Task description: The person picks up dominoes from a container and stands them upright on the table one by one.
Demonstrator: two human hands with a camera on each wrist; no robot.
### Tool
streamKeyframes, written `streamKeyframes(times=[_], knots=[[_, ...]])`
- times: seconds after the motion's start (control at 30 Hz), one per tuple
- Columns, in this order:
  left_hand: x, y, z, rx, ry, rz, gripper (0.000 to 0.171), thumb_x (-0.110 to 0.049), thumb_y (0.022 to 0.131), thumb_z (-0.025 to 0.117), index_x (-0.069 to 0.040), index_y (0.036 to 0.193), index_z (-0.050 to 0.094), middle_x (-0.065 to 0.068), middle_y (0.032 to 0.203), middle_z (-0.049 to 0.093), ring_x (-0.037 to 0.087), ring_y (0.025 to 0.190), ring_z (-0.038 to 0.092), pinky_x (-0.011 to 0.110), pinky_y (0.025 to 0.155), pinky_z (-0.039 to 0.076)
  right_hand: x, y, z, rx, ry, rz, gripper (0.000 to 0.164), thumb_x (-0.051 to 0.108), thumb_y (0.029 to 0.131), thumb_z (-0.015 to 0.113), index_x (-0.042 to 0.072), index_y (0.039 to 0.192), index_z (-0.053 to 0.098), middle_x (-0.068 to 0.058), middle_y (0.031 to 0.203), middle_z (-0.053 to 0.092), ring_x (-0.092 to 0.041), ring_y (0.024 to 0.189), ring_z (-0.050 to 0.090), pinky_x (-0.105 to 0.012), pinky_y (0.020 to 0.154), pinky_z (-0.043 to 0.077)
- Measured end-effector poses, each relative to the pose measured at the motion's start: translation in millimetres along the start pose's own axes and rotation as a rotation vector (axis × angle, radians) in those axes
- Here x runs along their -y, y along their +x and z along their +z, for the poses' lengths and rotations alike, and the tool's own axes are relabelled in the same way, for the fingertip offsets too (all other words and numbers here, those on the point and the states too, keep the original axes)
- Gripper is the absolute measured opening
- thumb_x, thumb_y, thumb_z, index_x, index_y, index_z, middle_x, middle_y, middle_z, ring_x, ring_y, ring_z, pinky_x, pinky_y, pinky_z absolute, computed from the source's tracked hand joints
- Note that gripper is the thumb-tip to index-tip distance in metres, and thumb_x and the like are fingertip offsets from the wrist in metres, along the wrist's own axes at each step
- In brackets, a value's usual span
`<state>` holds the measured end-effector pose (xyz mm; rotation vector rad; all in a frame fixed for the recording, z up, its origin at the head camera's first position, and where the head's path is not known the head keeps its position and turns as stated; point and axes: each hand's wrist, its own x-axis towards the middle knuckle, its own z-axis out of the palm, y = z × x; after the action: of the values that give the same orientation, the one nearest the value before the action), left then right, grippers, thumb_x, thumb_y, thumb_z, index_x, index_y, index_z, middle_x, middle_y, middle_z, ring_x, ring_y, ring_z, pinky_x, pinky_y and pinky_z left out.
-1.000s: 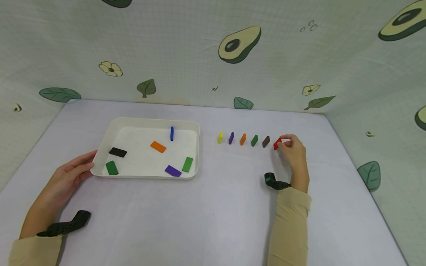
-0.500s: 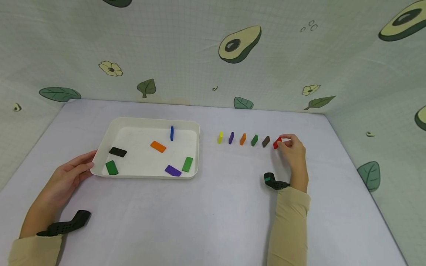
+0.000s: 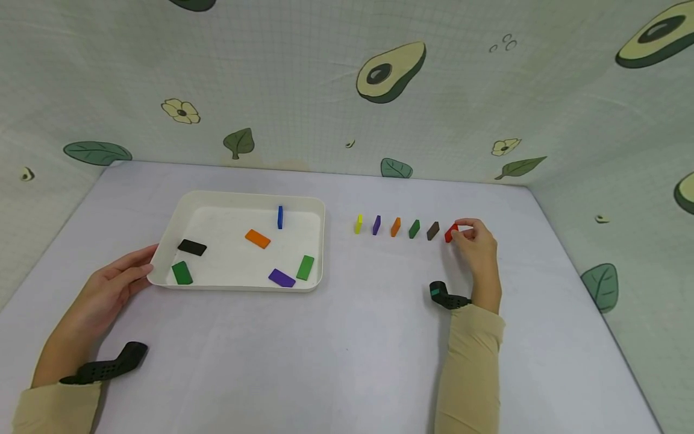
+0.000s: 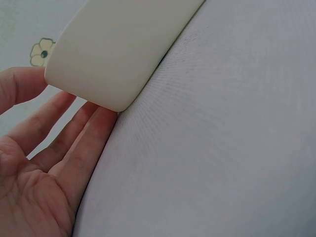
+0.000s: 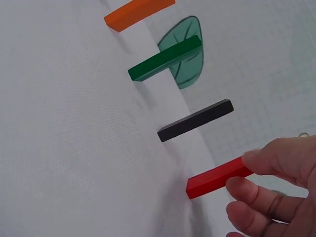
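In the head view my right hand [image 3: 477,250] pinches a red domino block [image 3: 450,233] between thumb and fingers at the right end of a row. The right wrist view has the thumb and a fingertip on the upper part of this red block [image 5: 215,179], its lower end by the table. Beside it a dark brown block [image 3: 432,231] stands on edge, then a green block [image 3: 414,229]. My left hand [image 3: 111,295] touches the left end of a white tray [image 3: 233,288] near its front corner. In the left wrist view its fingers [image 4: 81,143] lie fairly straight against the tray wall.
Farther left in the row stand orange [image 3: 396,227], purple [image 3: 376,225] and yellow [image 3: 358,224] blocks, with gaps between. Inside the tray lie several loose blocks, among them a black one [image 3: 192,248] and a blue one [image 3: 280,217]. An avocado-print cloth [image 3: 303,90] rises behind the table.
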<state>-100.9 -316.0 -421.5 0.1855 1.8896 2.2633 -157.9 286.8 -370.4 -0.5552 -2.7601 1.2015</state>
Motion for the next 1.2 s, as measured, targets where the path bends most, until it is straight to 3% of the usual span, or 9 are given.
streamKeyframes(times=[0.6, 0.87, 1.2], knots=[[-1.6, 0.3, 2.4, -0.002, -0.002, -0.001, 0.041, -0.001, 0.097, 0.044, -0.014, 0.135, 0.050, -0.017, 0.125, 0.056, -0.004, 0.104, 0.058, 0.010, 0.082, 0.049, 1.6, -2.7, -5.4, -0.006, -0.030, -0.025, 0.038, 0.024, 0.095, 0.048, 0.010, 0.130, 0.050, -0.013, 0.099, 0.053, -0.020, 0.084, 0.047, -0.025, 0.067, 0.039], [-1.7, 1.3, 1.8, -0.017, 0.006, -0.006, 0.041, -0.002, 0.097, 0.044, -0.015, 0.134, 0.051, -0.018, 0.125, 0.055, -0.004, 0.102, 0.059, 0.010, 0.081, 0.050, 9.3, -7.1, -10.6, -0.057, -0.010, -0.033, 0.035, 0.025, 0.095, 0.047, 0.013, 0.127, 0.053, -0.010, 0.096, 0.054, -0.019, 0.082, 0.049, -0.022, 0.066, 0.041], [-0.5, 0.7, 0.9, -0.035, 0.019, -0.033, 0.039, -0.005, 0.097, 0.046, -0.017, 0.134, 0.051, -0.020, 0.123, 0.055, -0.005, 0.101, 0.059, 0.009, 0.080, 0.050, 23.7, -13.8, -12.7, -0.091, 0.014, -0.102, 0.032, 0.030, 0.095, 0.047, 0.014, 0.121, 0.058, -0.007, 0.094, 0.056, -0.016, 0.080, 0.050, -0.020, 0.066, 0.043]])
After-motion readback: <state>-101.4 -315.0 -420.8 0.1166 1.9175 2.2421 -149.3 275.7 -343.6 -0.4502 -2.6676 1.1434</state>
